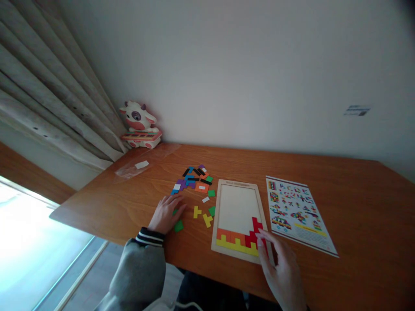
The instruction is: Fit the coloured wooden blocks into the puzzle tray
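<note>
A wooden puzzle board (238, 182) lies on the table with its upper part bare. Yellow pieces (235, 245) line its bottom, orange pieces (231, 236) sit above them, and red puzzle pieces (255, 224) fill the lower right. My right hand (281, 261) is over the board's right edge, thumb and index fingertips close together on a red piece and partly covering it. My left hand (167, 214) rests low on the table left of the board, fingers stretched out, beside a green piece (178, 226). Another green piece is partly hidden at its fingers.
Loose yellow pieces (207, 220) and a mixed pile of blue, purple, black, orange and green pieces (191, 181) lie left of the board. A printed pattern sheet (298, 211) is on the right. Clear plastic (129, 170) and a cow toy keyboard (142, 125) are at back left.
</note>
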Demonstrator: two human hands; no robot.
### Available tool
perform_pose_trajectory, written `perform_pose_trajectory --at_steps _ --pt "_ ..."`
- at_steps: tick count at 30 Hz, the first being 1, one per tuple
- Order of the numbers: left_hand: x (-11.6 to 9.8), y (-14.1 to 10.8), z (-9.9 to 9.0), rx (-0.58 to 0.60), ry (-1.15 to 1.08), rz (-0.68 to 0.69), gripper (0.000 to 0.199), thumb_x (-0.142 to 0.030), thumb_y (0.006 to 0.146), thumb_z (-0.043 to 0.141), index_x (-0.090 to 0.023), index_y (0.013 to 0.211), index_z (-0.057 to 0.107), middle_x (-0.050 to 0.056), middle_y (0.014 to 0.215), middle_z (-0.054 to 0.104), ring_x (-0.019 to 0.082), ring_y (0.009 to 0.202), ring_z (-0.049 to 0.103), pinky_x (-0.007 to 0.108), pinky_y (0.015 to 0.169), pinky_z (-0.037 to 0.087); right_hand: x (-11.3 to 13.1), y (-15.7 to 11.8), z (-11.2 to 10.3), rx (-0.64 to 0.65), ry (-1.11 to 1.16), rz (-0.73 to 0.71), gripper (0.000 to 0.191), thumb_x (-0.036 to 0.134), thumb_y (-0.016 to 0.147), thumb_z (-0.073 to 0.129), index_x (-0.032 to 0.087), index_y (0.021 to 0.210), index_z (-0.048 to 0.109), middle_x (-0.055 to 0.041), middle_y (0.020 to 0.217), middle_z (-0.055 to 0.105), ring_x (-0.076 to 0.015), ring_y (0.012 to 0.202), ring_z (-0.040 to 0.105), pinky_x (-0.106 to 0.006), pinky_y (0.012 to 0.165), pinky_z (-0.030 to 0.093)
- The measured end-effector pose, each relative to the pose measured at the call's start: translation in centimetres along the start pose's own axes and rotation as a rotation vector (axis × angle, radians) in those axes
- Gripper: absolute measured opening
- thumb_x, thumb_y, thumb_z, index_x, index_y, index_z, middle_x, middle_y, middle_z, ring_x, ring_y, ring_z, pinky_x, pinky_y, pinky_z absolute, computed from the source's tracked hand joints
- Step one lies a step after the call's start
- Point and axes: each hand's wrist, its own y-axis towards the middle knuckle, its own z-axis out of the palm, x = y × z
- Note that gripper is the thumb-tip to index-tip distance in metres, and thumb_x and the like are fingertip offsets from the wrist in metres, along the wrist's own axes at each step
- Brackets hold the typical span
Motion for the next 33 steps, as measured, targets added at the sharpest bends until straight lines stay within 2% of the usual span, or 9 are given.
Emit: perform_pose_trajectory --at_steps 2,7,10,14,19,25,28,31,33 --pt "-2.1 0.1 0.4 0.010 -0.080 0.061 0.031 -0.037 0.097 0.056 -0.023 0.123 0.065 0.010 0.124 0.068 0.027 0.114 0.063 0.046 0.100 0.052 0.1 0.0 0.0 -0.005 0.001 -0.001 0.031 0.049 0.096 0.053 0.025 0.112 0.064 -0.0082 0.110 0.074 -0.0282 0.099 0.069 -0.048 0.089 0.052" --pt "-6.1 0.1 1.1 0.160 -0.205 0.209 0.036 -0.036 0.096 0.059 -0.024 0.130 0.061 0.010 0.135 0.063 0.027 0.125 0.057 0.047 0.103 0.049 0.1 -0.2 -0.2 -0.008 -0.005 0.014 0.032 0.049 0.096 0.052 0.025 0.114 0.064 -0.0082 0.111 0.073 -0.0282 0.102 0.068 -0.047 0.089 0.052" --pt "-6.5 0.0 1.3 0.200 -0.210 0.220 0.041 -0.041 0.094 0.062 -0.024 0.132 0.059 0.010 0.134 0.064 0.028 0.124 0.058 0.049 0.101 0.049 0.0 -0.2 -0.2 0.001 0.009 0.030 0.032 0.049 0.095 0.053 0.025 0.114 0.063 -0.0079 0.112 0.073 -0.0281 0.103 0.067 -0.047 0.091 0.051" --pt "-6.1 0.0 1.6 0.216 -0.222 0.226 0.034 -0.038 0.096 0.060 -0.024 0.127 0.063 0.009 0.123 0.070 0.026 0.115 0.062 0.046 0.097 0.050 0.0 -0.2 -0.1 0.001 0.032 0.050 0.032 0.049 0.095 0.053 0.025 0.114 0.064 -0.0080 0.112 0.073 -0.0282 0.103 0.067 -0.048 0.092 0.051" --pt "-5.7 -0.2 1.8 0.165 -0.233 0.167 0.033 -0.044 0.090 0.068 -0.024 0.116 0.068 0.009 0.112 0.070 0.025 0.102 0.065 0.042 0.091 0.053 0.1 -0.2 -0.1 0.006 0.025 0.049 0.032 0.048 0.095 0.053 0.025 0.114 0.063 -0.0079 0.110 0.073 -0.0275 0.102 0.068 -0.047 0.091 0.052" --pt "-5.8 -0.7 2.1 0.133 -0.415 0.120 0.022 -0.040 0.090 0.069 -0.022 0.103 0.071 0.003 0.093 0.069 0.013 0.073 0.065 0.023 0.068 0.055 0.2 0.0 -0.2 -0.012 0.004 -0.012 0.029 0.044 0.096 0.053 0.024 0.114 0.063 -0.0080 0.109 0.073 -0.0253 0.099 0.069 -0.043 0.088 0.054" --pt "-7.5 -0.5 2.3 0.065 -0.460 0.062 0.013 -0.033 0.092 0.066 -0.021 0.093 0.071 0.003 0.089 0.071 0.014 0.077 0.067 0.023 0.071 0.055 0.2 0.1 -0.2 -0.010 -0.002 -0.037 0.028 0.043 0.097 0.052 0.024 0.114 0.063 -0.0077 0.109 0.073 -0.0247 0.099 0.069 -0.042 0.088 0.054" --pt "-10.3 0.1 2.8 -0.039 -0.473 -0.069 0.013 -0.033 0.088 0.071 -0.020 0.085 0.071 0.003 0.083 0.072 0.017 0.078 0.068 0.028 0.075 0.055 0.1 0.1 -0.2 -0.014 -0.010 -0.037 0.028 0.043 0.097 0.053 0.024 0.114 0.063 -0.0077 0.109 0.073 -0.0252 0.099 0.069 -0.043 0.088 0.053" --pt "-12.1 0.6 3.4 -0.024 -0.488 -0.129 0.012 -0.032 0.087 0.072 -0.021 0.087 0.072 0.002 0.079 0.071 0.017 0.075 0.067 0.028 0.071 0.054 0.1 0.1 -0.1 -0.015 -0.013 -0.029 0.027 0.043 0.097 0.053 0.024 0.114 0.063 -0.0075 0.109 0.073 -0.0254 0.099 0.069 -0.044 0.088 0.053"
